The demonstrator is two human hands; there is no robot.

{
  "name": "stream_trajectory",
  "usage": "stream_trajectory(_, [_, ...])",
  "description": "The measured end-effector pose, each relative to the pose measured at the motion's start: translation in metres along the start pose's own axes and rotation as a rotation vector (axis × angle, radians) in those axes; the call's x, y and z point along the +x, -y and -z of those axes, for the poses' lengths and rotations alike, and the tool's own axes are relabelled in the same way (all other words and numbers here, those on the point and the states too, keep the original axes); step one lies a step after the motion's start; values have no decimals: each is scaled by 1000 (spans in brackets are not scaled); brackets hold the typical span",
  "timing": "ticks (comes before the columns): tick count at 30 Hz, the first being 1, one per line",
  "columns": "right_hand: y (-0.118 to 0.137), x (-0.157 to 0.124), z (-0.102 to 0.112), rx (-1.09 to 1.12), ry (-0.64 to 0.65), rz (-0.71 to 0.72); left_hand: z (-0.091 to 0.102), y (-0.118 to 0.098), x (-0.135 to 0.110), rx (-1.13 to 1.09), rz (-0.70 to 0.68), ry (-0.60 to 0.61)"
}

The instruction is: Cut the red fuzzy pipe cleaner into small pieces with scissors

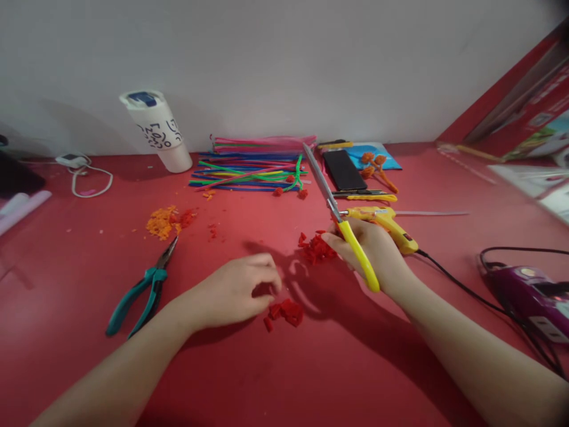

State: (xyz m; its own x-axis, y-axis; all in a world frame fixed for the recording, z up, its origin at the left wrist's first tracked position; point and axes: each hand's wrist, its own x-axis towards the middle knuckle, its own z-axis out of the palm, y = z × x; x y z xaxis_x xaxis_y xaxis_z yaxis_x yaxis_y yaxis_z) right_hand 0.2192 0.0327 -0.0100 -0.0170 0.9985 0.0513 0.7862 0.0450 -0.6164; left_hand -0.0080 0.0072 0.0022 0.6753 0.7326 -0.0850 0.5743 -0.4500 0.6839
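Note:
My right hand (377,249) is closed around scissors (359,255) with yellow handles. Their blades point up and away, and they look closed. Under and beside those fingers lies a pile of small red fuzzy pieces (317,248). My left hand (242,287) rests low over the table, its fingers loosely curled, with a gap between thumb and forefinger and nothing visible in them. Just right of its thumb sits a smaller group of red pieces (288,311). Teal-handled long-nose pliers (149,284) lie to the left of that hand, jaws pointing away from me.
Pipe cleaners (253,169) lie along the wall beside a white tumbler (162,133). Orange scraps (162,222) are at left. A yellow glue gun (391,224), a black phone (344,170) and orange stems (377,169) are at right. A cord leads to a purple power strip (528,296).

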Motion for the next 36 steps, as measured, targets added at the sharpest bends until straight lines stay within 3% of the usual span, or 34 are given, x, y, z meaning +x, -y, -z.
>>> stream_trajectory(3, [5,-4,1,26,46,34,-1,-6,-4,81,-25,101])
stream_trajectory(7, [13,-7,-1,-2,92,36,-8,-7,-3,144,0,70])
stream_trajectory(11, [15,-9,-3,-5,115,16,-11,-5,2,60,44,-5])
stream_trajectory(15, [16,-13,-4,91,181,33,-10,-3,6,-211,225,-128])
stream_trajectory(19, [27,-21,-8,295,355,-19,-15,-5,8,-732,459,-176])
stream_trajectory(23, [37,-29,-12,437,482,-83,-20,-10,11,-987,436,-169])
stream_trajectory(28, [37,-32,-15,462,424,-79,-23,-17,14,-965,461,-186])
stream_trajectory(36, [36,-32,-17,376,381,-24,-31,-19,14,-796,397,-353])
